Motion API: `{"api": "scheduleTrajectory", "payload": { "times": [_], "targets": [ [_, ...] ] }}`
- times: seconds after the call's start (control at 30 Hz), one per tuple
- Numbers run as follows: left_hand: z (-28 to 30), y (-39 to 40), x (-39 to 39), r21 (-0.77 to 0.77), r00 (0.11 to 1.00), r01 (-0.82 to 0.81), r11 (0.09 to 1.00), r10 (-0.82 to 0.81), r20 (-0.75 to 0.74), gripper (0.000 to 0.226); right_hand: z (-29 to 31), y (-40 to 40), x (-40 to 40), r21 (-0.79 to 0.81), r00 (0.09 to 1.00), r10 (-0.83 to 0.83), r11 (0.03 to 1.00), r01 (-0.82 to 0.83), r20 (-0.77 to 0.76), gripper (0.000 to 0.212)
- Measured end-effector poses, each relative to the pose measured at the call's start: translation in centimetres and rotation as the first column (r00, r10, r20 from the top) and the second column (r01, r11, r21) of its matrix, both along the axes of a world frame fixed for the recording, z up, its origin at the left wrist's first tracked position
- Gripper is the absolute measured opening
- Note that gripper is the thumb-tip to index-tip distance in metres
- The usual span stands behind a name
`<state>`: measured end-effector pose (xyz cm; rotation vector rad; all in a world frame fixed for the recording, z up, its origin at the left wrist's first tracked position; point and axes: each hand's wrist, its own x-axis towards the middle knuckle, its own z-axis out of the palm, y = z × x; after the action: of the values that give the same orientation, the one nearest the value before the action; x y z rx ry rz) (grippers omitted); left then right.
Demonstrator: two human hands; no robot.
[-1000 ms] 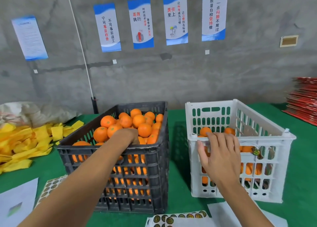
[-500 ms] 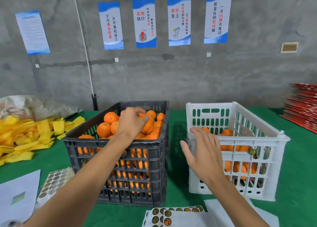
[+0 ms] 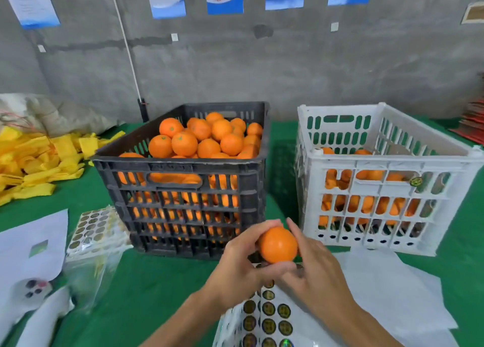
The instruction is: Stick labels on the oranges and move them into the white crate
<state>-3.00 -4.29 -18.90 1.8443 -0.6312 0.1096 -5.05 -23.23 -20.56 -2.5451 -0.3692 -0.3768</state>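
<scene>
Over the label sheet (image 3: 267,318), near the front edge of the green table (image 3: 146,289), I hold one orange (image 3: 278,244); left hand (image 3: 237,268) curled round it, right hand (image 3: 314,270) fingers wrapped on its other side. Black crate (image 3: 180,168) piled with oranges behind, white crate (image 3: 387,168) partly filled to its right.

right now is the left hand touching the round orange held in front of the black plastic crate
Touching. The head view shows the left hand curled round the round orange, with no gap.
</scene>
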Motion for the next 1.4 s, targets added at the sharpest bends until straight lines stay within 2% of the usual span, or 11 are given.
{"api": "scheduleTrajectory", "payload": {
  "times": [0.1,0.23,0.33,0.53,0.63,0.7,0.83,0.93,1.03,1.13,1.4],
  "targets": [
    [-4.0,0.6,0.3,-0.009,0.988,-0.030,1.000,0.028,-0.150,0.067,-2.1,-0.5,-0.1,-0.019,0.979,0.039,0.999,-0.043,-0.200,0.091],
    [-6.3,0.9,0.5,-0.100,0.956,-0.070,0.993,0.038,-0.292,0.059,-3.0,-0.4,0.2,0.014,0.958,0.130,0.991,-0.131,-0.254,0.074],
    [-6.3,1.1,0.5,-0.073,0.965,-0.129,0.989,0.108,-0.240,0.053,-2.9,-0.6,0.1,-0.044,0.945,0.199,0.975,-0.217,-0.260,0.062],
    [-6.9,1.1,0.5,-0.017,0.975,-0.163,0.986,0.159,-0.158,0.053,-1.6,-2.8,0.0,-0.226,0.925,0.251,0.920,-0.319,-0.285,0.093],
    [-7.2,1.3,0.1,-0.077,0.985,-0.172,0.982,0.169,-0.043,0.054,-1.6,-2.6,0.2,-0.359,0.943,0.256,0.877,-0.320,-0.215,0.094],
    [-7.6,1.5,-0.1,-0.080,0.992,-0.126,0.989,0.127,0.008,0.056,-2.0,-2.1,0.5,-0.412,0.979,0.193,0.888,-0.203,-0.066,0.086],
    [-8.1,1.4,0.1,0.084,0.998,-0.036,0.996,0.040,-0.053,0.056,-2.6,-1.5,1.1,-0.334,0.977,0.081,0.942,-0.010,0.199,0.045],
    [-8.2,1.4,0.6,0.114,0.986,-0.091,0.989,0.105,-0.126,0.053,-2.8,-1.7,0.8,-0.278,0.969,0.190,0.950,-0.141,0.159,0.022],
    [-8.0,1.5,0.8,0.090,0.975,-0.167,0.982,0.178,-0.131,0.049,-2.8,-2.3,0.4,-0.181,0.941,0.336,0.923,-0.338,-0.047,0.042],
    [-8.0,1.4,0.8,0.118,0.972,-0.175,0.977,0.191,-0.135,0.049,-2.9,-2.7,0.3,-0.127,0.915,0.357,0.915,-0.383,-0.189,0.071],
    [-8.1,1.7,0.2,0.036,0.997,-0.069,0.997,0.070,-0.029,0.056,-3.3,-2.3,0.4,-0.047,0.924,0.358,0.929,-0.367,-0.135,0.052]
  ]
}}
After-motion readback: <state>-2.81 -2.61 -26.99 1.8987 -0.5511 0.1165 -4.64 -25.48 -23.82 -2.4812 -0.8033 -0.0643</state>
